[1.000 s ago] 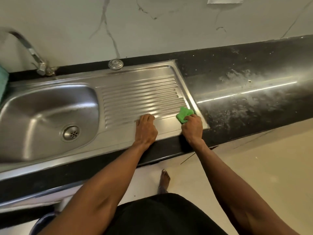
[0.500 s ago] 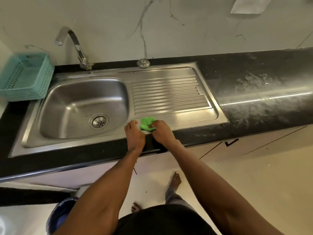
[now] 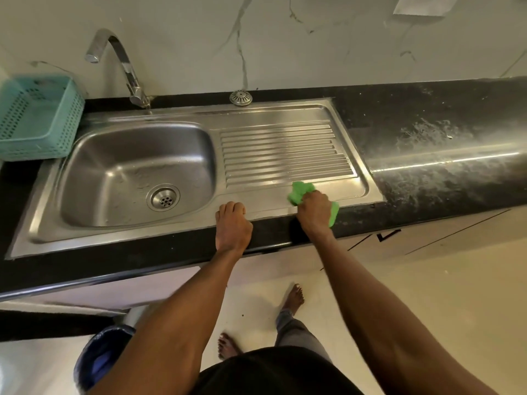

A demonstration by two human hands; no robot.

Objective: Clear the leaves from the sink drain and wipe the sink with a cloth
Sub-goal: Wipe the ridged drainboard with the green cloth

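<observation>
A stainless steel sink sat in a black countertop, seen from above by the person standing at it. All places here are given from the sink's round drain, which lay bare in the floor of the basin. To the right of the drain, on the flat front strip of the ribbed draining board, the right hand gripped a crumpled green cloth, fingers curled over it so that the cloth showed ahead of the knuckles and again at the hand's right side. Between that hand and the drain, the left hand rested on the sink's front rim, fingers straight and together, holding nothing. Beyond the drain, at the back edge, rose a curved chrome tap. Far left of the drain stood a teal plastic basket. Behind and right of the drain, a small domed metal strainer lay on the countertop.
</observation>
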